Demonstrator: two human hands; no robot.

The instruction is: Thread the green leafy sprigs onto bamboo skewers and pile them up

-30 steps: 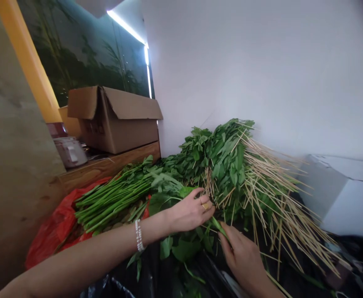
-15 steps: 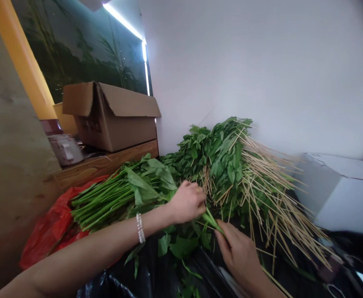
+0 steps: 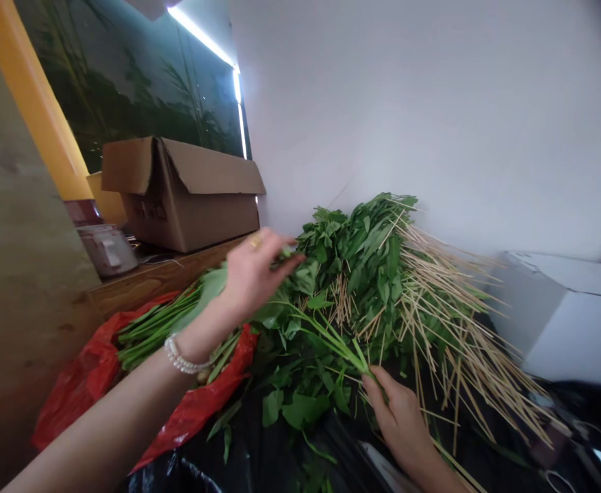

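Observation:
Leafy green stems (image 3: 339, 342) are gripped at their lower ends by my right hand (image 3: 400, 418), their leaves pointing up and left. My left hand (image 3: 259, 267), with a ring and a beaded bracelet, is raised above the greens; its thumb and fingers pinch a small green piece that is blurred. Under my left forearm, long green stalks (image 3: 151, 335) lie in a red plastic bag (image 3: 208, 404). Behind my hands is a heap of leafy bundles (image 3: 372, 253) with thin wooden sticks (image 3: 449, 308) fanning out to the right.
An open cardboard box (image 3: 202, 212) and a white container (image 3: 108, 250) stand on a wooden ledge (image 3: 161, 277) at the left. A white box (image 3: 572, 315) is at the right. Black plastic (image 3: 259, 445) lies beneath, with loose leaves on it. A pale wall rises behind.
My left hand has moved up and left, away from my right hand, uncovering the held stems. More of the red bag shows. My right hand has shifted slightly.

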